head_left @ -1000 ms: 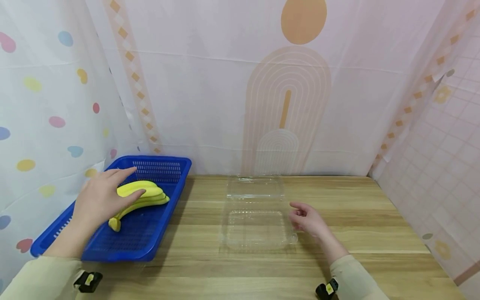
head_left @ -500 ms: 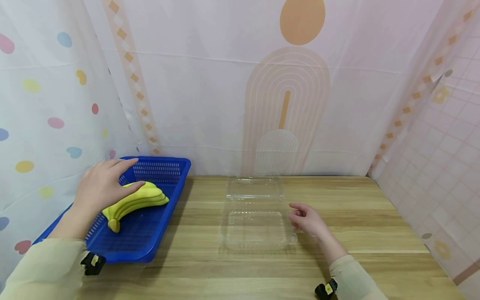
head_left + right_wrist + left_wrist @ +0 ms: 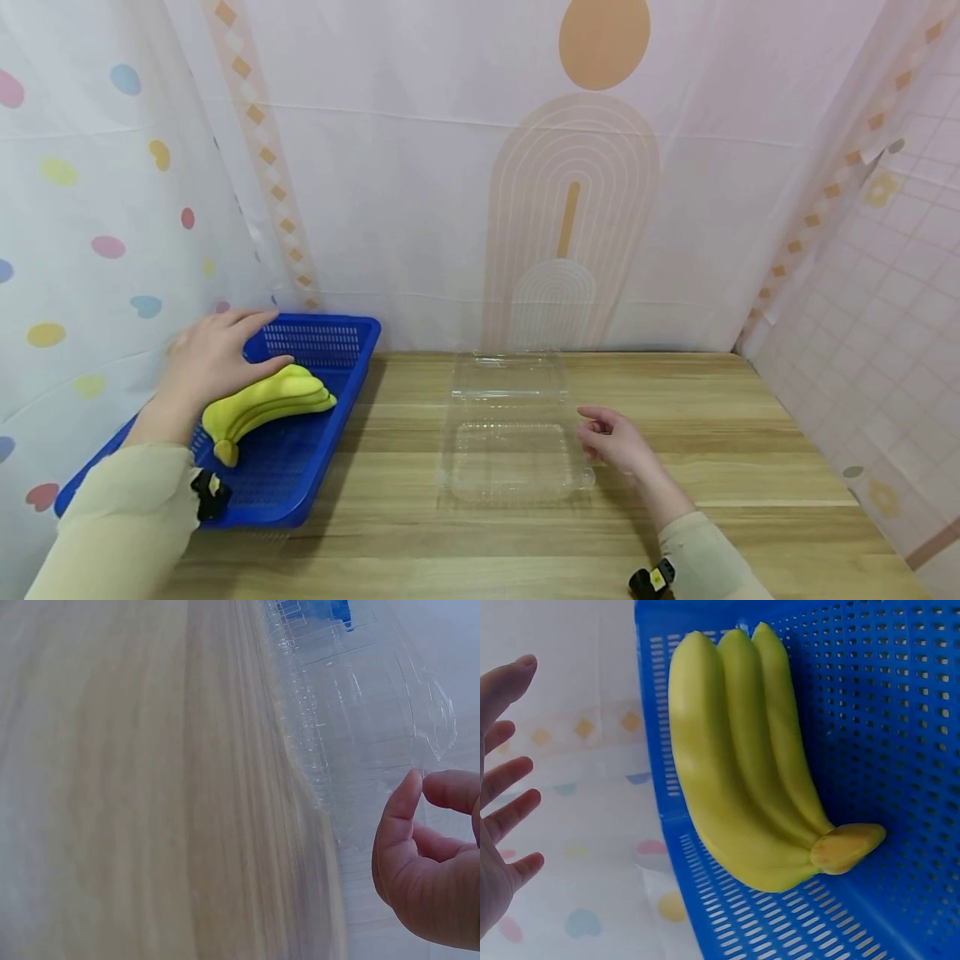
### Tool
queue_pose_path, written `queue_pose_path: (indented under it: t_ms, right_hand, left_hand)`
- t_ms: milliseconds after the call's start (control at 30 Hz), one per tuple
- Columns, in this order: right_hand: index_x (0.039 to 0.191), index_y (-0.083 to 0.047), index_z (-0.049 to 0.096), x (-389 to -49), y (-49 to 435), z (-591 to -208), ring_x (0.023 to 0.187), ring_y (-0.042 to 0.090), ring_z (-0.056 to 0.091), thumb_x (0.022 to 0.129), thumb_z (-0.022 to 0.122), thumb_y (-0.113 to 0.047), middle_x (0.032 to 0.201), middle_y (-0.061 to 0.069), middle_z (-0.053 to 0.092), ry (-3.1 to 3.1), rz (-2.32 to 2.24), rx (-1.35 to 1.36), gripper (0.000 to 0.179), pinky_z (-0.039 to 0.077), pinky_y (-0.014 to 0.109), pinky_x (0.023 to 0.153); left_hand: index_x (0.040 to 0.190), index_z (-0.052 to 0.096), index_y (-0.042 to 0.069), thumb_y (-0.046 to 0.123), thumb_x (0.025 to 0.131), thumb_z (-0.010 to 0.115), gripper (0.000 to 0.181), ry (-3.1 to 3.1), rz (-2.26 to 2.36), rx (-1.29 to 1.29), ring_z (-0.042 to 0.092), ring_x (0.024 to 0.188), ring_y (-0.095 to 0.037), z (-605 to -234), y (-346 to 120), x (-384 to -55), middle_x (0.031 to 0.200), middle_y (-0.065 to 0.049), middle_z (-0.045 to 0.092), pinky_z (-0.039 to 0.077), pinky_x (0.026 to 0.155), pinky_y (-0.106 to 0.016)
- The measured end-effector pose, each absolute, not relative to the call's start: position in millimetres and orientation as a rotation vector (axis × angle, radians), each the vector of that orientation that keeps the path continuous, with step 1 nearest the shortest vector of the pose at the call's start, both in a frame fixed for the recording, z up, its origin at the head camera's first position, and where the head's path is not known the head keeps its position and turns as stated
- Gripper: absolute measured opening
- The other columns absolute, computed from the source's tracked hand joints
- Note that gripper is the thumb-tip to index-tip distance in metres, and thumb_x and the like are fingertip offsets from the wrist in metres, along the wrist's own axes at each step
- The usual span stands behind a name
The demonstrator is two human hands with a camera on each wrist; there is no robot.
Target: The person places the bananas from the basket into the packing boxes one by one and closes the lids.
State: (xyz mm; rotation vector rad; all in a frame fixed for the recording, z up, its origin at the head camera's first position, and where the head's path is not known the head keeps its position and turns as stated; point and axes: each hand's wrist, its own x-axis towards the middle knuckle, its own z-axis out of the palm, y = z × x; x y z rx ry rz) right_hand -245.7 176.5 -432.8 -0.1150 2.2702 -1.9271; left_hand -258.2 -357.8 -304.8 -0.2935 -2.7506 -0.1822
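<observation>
A bunch of yellow bananas (image 3: pixel 273 408) lies in a blue plastic basket (image 3: pixel 303 500) at the left. My left hand (image 3: pixel 213 358) hovers over the far left part of the bunch, thumb and fingers spread. In the left wrist view, a gap shows between the left hand (image 3: pixel 506 780) and the bananas (image 3: pixel 735 765). On the table, a clear plastic clamshell container (image 3: pixel 513 458) stands with its lid (image 3: pixel 510 372) tipped back. At its right edge my right hand (image 3: pixel 618 442) pinches the rim between thumb and index finger, as the right wrist view shows.
The wooden table (image 3: pixel 675 533) runs back to a patterned curtain (image 3: pixel 420 208). More curtain hangs along the left and right sides. The basket's raised wall stands between the bananas and the container.
My left hand has moved slightly forward and right above the bananas, its sleeve now farther over the basket. The right hand and the container stay in place.
</observation>
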Motion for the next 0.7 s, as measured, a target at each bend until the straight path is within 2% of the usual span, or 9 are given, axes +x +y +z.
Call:
queue_pose_path:
  t_ms: [200, 467, 700]
  right_hand:
    - [0.137, 0.017, 0.043, -247.4, 175.3, -435.3, 0.065, 0.011, 0.05, 0.095, 0.058, 0.004, 0.086, 0.004, 0.054, 2.258, -1.946, -0.113, 0.047, 0.044, 0.02, 0.056]
    - [0.139, 0.016, 0.042, -247.2, 176.9, -436.3, 0.066, 0.012, 0.05, 0.096, 0.058, 0.002, 0.087, 0.004, 0.054, 2.267, -1.934, -0.122, 0.048, 0.045, 0.02, 0.057]
    - [0.139, 0.018, 0.039, -246.9, 176.8, -437.1, 0.067, 0.01, 0.05, 0.096, 0.057, 0.003, 0.088, 0.003, 0.053, 2.222, -1.973, -0.136, 0.049, 0.048, 0.02, 0.059]
  left_hand:
    - [0.144, 0.048, 0.004, 0.062, 0.084, 0.068, 0.085, -2.808, -0.217, -0.297, 0.032, 0.128, -0.055, -311.5, -360.6, -268.4, 0.143, -0.028, 0.043, 0.024, 0.097, -0.077]
    - [0.145, 0.046, 0.003, 0.062, 0.084, 0.067, 0.088, -2.884, -0.195, -0.342, 0.031, 0.13, -0.056, -323.5, -365.1, -278.1, 0.147, -0.031, 0.037, 0.022, 0.096, -0.079]
    - [0.15, 0.041, 0.008, 0.067, 0.084, 0.064, 0.091, -2.956, -0.224, -0.303, 0.025, 0.131, -0.058, -335.4, -368.0, -284.9, 0.15, -0.031, 0.032, 0.021, 0.095, -0.08]
